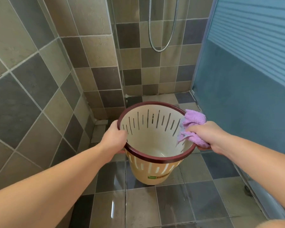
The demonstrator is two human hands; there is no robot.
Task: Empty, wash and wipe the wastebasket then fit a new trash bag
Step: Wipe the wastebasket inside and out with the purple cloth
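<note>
Reaching forward from the bottom corners, two bare forearms meet at a beige wastebasket held up over the wet, glossy floor tiles. Its dark red rim tilts toward the camera, so the pale inside and the bottom show, and narrow vertical slots run round the upper wall. The left hand grips the rim on the left side, thumb hooked over the inside edge and fingers curled underneath out of sight. The right hand clutches a bunched lilac cloth against the rim's right side; the cloth drapes over the edge and partly down the inner wall, with the fingers wrapped round it. On the basket's outer front, low down, sits a small label with a green patch and dark lettering too blurred to read. Open floor lies below and in front of the basket, bounded on the left by a tiled wall of grey and tan squares, and on the right by a frosted blue panel whose metal track runs along the floor. Farther back a glass partition edge stands upright, and beyond it a metal shower hose loops down against the rear tiles.
</note>
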